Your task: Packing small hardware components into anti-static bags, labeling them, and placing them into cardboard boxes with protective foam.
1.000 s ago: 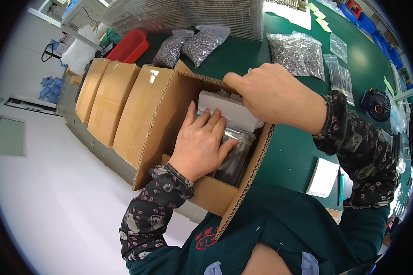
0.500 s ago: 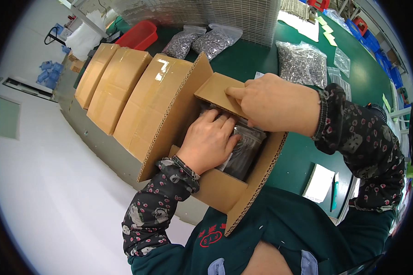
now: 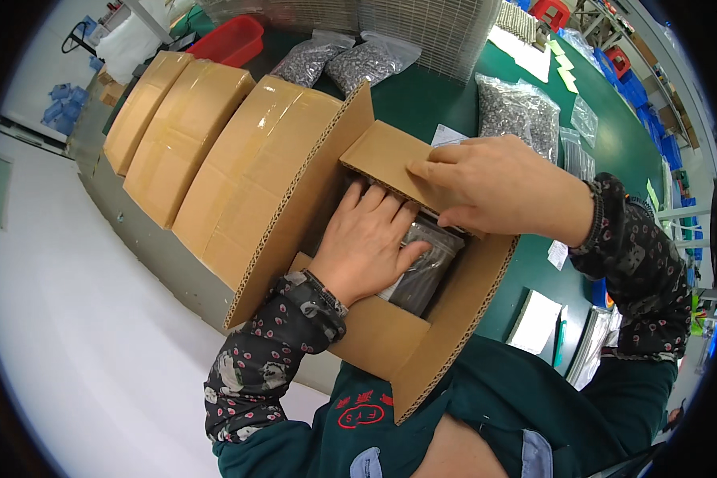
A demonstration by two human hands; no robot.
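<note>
An unsealed cardboard carton (image 3: 382, 338) stands tilted in front of me with its flaps raised. Inside lie clear plastic bags (image 3: 430, 275) with dark contents I cannot make out. My left hand (image 3: 366, 243) is open in the carton, its fingers stretched over the bags and the fingertips partly under the far flap's edge. My right hand (image 3: 494, 183) is at the far flap (image 3: 390, 159), with its fingers on the upper face and the thumb by the edge, closed on the cardboard.
Taped cartons (image 3: 255, 175) line up on the left. Behind are a red basket (image 3: 229, 41), bags of small dark parts (image 3: 372, 64) and wire mesh racks (image 3: 430, 36). A larger parts bag (image 3: 518, 115) lies at right on the green table (image 3: 502, 287), with a notepad (image 3: 534, 321) and a pen (image 3: 561, 338) nearer.
My right hand has shifted right along the far flap, its fingers less pointed than before. My left hand stays in the carton, fingers spread a little flatter. The whole view has shifted slightly.
</note>
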